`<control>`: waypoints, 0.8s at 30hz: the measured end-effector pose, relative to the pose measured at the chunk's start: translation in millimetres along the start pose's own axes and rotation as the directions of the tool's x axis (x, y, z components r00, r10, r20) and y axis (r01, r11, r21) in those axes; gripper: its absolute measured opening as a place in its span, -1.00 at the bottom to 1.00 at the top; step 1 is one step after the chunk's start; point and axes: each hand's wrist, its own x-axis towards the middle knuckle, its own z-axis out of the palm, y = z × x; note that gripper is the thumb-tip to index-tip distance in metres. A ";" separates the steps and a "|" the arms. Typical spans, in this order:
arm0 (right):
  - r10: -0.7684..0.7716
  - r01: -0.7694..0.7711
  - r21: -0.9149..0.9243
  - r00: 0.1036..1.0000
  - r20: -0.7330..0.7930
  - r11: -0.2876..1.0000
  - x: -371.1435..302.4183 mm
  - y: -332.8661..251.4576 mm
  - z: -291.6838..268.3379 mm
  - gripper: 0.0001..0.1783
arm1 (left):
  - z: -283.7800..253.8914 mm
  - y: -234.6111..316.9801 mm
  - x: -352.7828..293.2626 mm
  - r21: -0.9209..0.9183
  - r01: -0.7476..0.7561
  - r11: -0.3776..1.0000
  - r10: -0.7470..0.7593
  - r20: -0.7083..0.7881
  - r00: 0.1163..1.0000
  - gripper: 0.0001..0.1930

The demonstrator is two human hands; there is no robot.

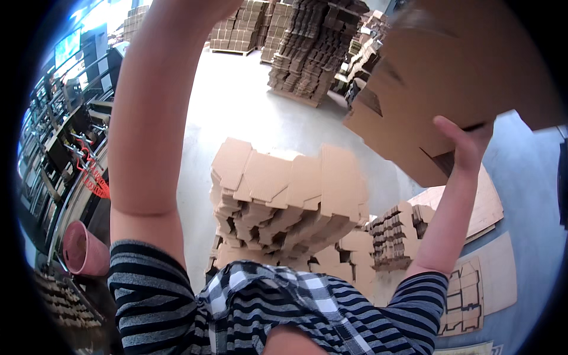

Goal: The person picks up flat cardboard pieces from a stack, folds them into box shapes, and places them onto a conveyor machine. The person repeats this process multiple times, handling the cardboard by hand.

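On the right, my right hand (467,145) grips the lower edge of a large die-cut cardboard sheet (449,77) and holds it up and tilted. The thumb lies across the near face, and the other fingers are hidden. Part of the sheet is smeared by motion. My left arm (155,106) reaches up past the top edge, so its hand is out of view. In front of my body stands a stack of flat cardboard blanks (284,183), with notched, uneven edges.
Tall cardboard stacks (313,47) stand on pallets at the back. A machine with red coiled hoses (92,177) and a pink bucket (86,248) are at left. A smaller cardboard pile (393,236) and wooden boards (491,272) with a cut pattern lie at right.
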 end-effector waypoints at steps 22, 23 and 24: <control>0.066 -0.018 0.999 0.998 0.014 0.052 -124.9 100.4 109.0 -0.01 | 45.0 -116.8 -196.9 0.138 0.515 0.846 -0.431 -0.391 0.813 0.00; 0.015 -0.019 1.000 1.000 0.019 0.022 -127.0 101.1 110.6 -0.01 | 41.9 -117.0 -200.1 0.136 0.501 0.855 -0.418 -0.392 0.819 -0.10; -0.035 -0.020 1.000 0.999 0.020 -0.005 -128.0 102.6 111.3 -0.01 | 41.1 -117.6 -200.8 0.140 0.484 0.864 -0.396 -0.405 0.824 -0.18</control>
